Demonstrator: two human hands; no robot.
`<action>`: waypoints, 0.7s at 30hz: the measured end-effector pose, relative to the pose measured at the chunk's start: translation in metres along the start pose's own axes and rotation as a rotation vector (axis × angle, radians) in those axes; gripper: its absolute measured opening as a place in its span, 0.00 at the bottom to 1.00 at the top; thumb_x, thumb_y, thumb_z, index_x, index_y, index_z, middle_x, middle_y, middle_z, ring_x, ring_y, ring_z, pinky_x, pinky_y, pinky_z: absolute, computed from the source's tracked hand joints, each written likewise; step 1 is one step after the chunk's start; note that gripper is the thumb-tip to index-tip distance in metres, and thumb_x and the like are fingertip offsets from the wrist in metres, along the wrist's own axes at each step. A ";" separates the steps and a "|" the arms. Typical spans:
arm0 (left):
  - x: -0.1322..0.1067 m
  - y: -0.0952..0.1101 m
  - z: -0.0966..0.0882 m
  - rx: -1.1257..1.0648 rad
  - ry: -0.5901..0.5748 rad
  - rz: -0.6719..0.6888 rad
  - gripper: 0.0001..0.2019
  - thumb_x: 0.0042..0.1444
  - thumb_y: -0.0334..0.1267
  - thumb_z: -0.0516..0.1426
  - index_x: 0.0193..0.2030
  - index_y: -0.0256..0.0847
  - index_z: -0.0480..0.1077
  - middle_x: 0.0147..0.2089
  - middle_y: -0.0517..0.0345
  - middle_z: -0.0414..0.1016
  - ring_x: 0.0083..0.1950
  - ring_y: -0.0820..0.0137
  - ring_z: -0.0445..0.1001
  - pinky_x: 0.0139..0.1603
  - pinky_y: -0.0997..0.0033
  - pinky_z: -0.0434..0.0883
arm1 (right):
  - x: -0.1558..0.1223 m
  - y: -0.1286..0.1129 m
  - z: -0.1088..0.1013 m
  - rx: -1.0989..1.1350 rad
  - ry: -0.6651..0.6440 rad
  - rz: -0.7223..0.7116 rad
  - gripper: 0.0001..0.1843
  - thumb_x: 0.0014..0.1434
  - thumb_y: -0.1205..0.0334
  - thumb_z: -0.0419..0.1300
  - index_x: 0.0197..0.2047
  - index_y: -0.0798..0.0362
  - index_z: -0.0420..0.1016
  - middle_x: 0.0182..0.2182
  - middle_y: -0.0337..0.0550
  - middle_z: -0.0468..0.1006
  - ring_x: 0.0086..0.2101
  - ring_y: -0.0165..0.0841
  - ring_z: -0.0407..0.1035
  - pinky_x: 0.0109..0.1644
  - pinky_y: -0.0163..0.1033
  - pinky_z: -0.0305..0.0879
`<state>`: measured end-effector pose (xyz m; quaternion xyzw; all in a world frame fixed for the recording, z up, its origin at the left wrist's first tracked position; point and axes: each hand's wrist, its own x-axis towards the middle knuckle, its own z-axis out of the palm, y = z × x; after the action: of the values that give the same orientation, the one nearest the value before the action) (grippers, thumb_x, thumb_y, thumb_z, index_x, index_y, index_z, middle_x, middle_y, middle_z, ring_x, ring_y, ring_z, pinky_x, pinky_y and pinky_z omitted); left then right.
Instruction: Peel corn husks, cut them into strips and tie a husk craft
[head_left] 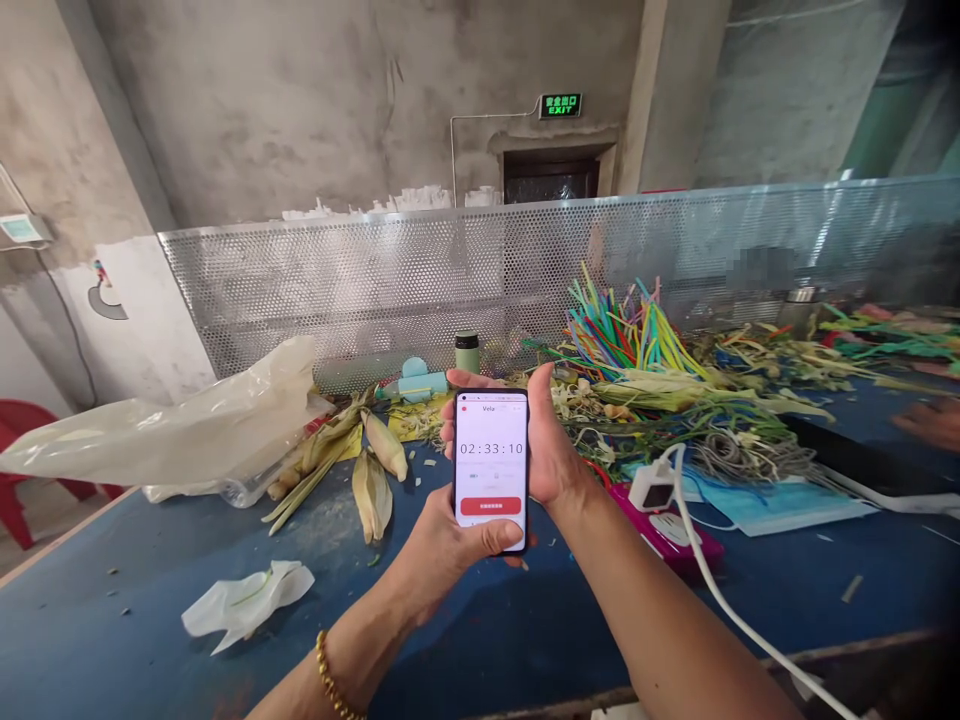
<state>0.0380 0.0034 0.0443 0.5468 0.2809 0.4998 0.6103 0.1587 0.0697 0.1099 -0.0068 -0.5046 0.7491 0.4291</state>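
A smartphone (491, 475) stands upright over the front of the table, its lit screen facing me with a timer of 02:33:10 and a red button. Wrapped round its lower left part is my left hand (442, 540), the thumb lying across the bottom of the screen. My right hand (553, 450) grips it from the right side; the thumb points up along the edge and the fingers pass behind, with fingertips showing at the left edge. A beaded bracelet (334, 675) circles my left wrist.
On the blue table (322, 600) lie corn husks (371, 490), a plastic bag (172, 420), a crumpled white sheet (247, 600), colourful pipe cleaners (630, 330), a pink box (690, 550) and a white cable (712, 590). Another person's hand (934, 420) is at the right edge. Perforated metal panels (337, 280) stand behind.
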 end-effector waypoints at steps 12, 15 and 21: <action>0.000 0.002 0.002 0.010 0.024 -0.001 0.21 0.43 0.46 0.70 0.39 0.32 0.75 0.35 0.48 0.78 0.36 0.61 0.76 0.37 0.62 0.75 | 0.000 0.001 -0.003 -0.006 -0.014 0.004 0.47 0.55 0.24 0.38 0.56 0.53 0.71 0.39 0.51 0.79 0.36 0.38 0.75 0.40 0.45 0.74; 0.000 0.001 0.001 0.011 0.008 0.002 0.21 0.44 0.45 0.69 0.41 0.32 0.75 0.36 0.47 0.78 0.38 0.60 0.76 0.38 0.62 0.75 | 0.000 0.001 -0.003 0.002 -0.011 0.008 0.47 0.55 0.24 0.38 0.56 0.54 0.71 0.39 0.51 0.79 0.36 0.37 0.75 0.40 0.45 0.74; 0.001 -0.002 -0.001 0.005 -0.011 0.012 0.21 0.46 0.44 0.69 0.42 0.31 0.74 0.37 0.46 0.78 0.39 0.58 0.77 0.39 0.60 0.75 | 0.000 0.001 -0.003 0.022 0.003 0.020 0.46 0.56 0.25 0.39 0.56 0.54 0.71 0.39 0.51 0.80 0.36 0.38 0.76 0.40 0.45 0.74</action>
<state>0.0377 0.0052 0.0424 0.5527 0.2756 0.4997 0.6074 0.1596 0.0718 0.1074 -0.0085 -0.4958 0.7588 0.4223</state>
